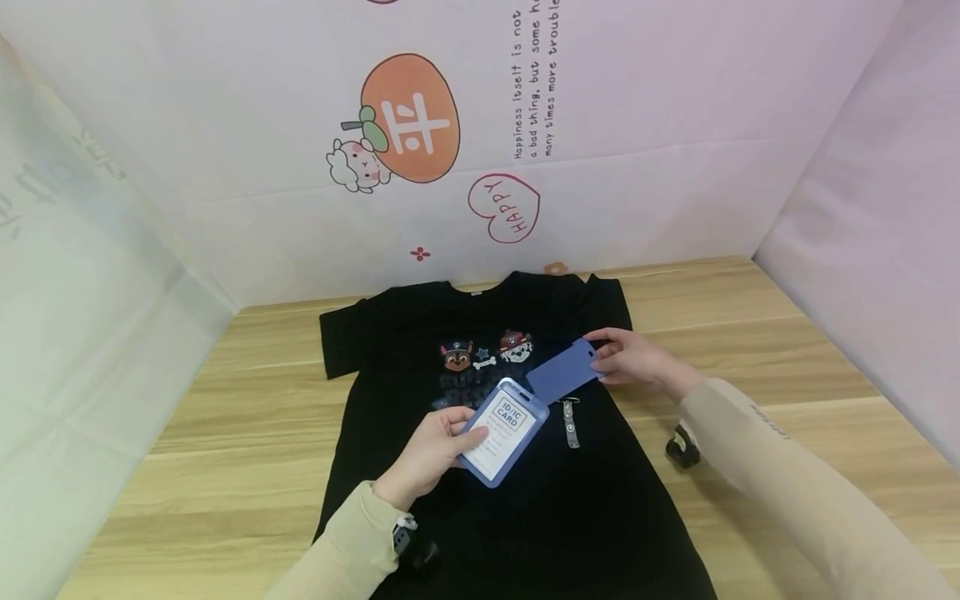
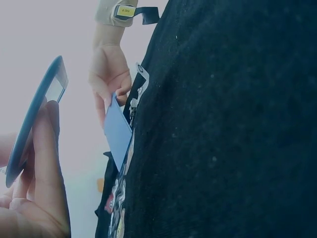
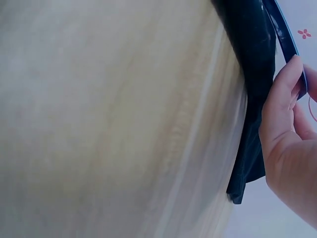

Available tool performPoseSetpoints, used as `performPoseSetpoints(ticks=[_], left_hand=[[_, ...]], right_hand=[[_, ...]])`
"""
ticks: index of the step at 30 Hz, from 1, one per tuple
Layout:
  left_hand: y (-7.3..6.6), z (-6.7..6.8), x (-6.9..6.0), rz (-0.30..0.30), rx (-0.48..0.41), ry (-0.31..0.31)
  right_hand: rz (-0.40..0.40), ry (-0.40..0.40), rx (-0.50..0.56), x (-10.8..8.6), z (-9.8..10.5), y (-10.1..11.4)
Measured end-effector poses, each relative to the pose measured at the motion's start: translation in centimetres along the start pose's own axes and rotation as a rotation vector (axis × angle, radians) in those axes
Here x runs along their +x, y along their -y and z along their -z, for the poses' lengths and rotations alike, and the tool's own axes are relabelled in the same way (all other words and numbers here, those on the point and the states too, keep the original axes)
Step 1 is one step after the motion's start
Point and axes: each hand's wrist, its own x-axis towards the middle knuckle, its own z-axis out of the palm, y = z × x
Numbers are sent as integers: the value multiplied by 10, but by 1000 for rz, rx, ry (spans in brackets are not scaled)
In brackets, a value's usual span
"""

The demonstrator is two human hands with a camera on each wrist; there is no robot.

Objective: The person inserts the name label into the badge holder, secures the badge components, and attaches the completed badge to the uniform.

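My left hand [image 1: 437,450] grips a blue ID card holder [image 1: 491,473] by its left side, thumb over the front, where a white insert reads "ID/IC CARD". In my right hand [image 1: 632,360] a flat blue panel [image 1: 561,372] is pinched at its slotted end. The panel's lower corner lies close to the holder's top; whether they touch I cannot tell. Both pieces are above a black T-shirt [image 1: 420,333] with cartoon dogs printed on its chest. A clear strap clip [image 1: 572,425] lies on the shirt, just below the panel.
The shirt is spread on a wood-grain table [image 1: 247,433]. Behind the table hangs a white printed cloth [image 1: 637,100], and pale cloth walls stand at both sides. Dark camera gear sits at each wrist.
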Motion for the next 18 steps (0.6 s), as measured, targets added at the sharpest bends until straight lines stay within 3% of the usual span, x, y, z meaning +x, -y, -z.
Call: performPoseSetpoints(ticks=[18], left_hand=[[3, -3, 0, 7, 20, 13]], right_hand=[[87, -14, 215, -16, 1, 5]])
